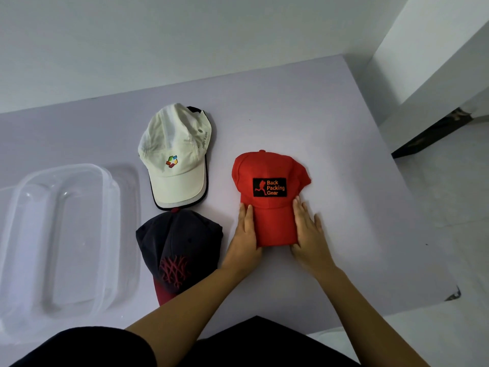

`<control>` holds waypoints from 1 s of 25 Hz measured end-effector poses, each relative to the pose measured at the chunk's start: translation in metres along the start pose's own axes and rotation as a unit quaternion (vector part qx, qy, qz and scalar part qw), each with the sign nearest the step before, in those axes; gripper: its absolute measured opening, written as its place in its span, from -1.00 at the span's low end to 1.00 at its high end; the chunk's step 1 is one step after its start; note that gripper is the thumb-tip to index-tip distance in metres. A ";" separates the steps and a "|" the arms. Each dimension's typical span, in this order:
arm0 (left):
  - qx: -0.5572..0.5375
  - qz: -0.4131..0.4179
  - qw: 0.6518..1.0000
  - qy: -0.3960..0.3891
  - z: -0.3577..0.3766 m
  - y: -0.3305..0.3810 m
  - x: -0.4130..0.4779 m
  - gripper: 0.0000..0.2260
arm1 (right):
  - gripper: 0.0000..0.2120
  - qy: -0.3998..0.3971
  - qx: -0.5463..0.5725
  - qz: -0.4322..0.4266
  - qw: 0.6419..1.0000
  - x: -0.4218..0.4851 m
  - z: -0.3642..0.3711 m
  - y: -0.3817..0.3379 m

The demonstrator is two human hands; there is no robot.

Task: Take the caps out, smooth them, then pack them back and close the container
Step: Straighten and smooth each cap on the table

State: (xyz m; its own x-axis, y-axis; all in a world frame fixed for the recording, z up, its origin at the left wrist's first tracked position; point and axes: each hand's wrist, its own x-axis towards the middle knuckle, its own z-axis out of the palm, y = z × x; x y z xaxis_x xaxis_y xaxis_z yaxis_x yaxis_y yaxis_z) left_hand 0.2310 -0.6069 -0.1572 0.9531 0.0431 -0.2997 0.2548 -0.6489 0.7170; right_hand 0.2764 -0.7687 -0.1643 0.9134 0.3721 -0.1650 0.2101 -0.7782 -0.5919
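Observation:
A red cap (pixel 270 168) with a black "Back Packing Gear" patch lies on the pale table (pixel 330 123), right of centre, its brim pointing toward me. My left hand (pixel 244 234) presses the brim's left edge and my right hand (pixel 308 231) its right edge, fingers flat along the sides. A white cap (pixel 176 154) with a small coloured logo lies farther back to the left. A dark navy cap (pixel 177 245) with a red pattern and red brim sits in front of it. A clear plastic container (pixel 39 247) rests at the far left, nothing visible inside.
A second clear plastic piece (pixel 127 234), perhaps the lid, lies under or beside the container, its edges hard to separate. The table's right edge drops to a light floor (pixel 449 207). A white wall runs behind the table.

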 end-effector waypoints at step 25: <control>-0.068 -0.024 0.995 -0.073 -0.007 0.007 -0.003 -0.28 | -0.30 -0.132 0.105 0.071 0.983 -0.006 -0.001 -0.004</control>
State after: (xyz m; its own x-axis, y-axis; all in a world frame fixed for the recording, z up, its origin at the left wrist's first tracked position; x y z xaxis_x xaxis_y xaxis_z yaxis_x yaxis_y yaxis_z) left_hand 0.2307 -0.6061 -0.1466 0.9078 -0.0466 -0.4169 0.3282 -0.5400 0.7750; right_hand 0.2703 -0.7682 -0.1597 0.8008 0.4068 -0.4396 -0.0152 -0.7199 -0.6939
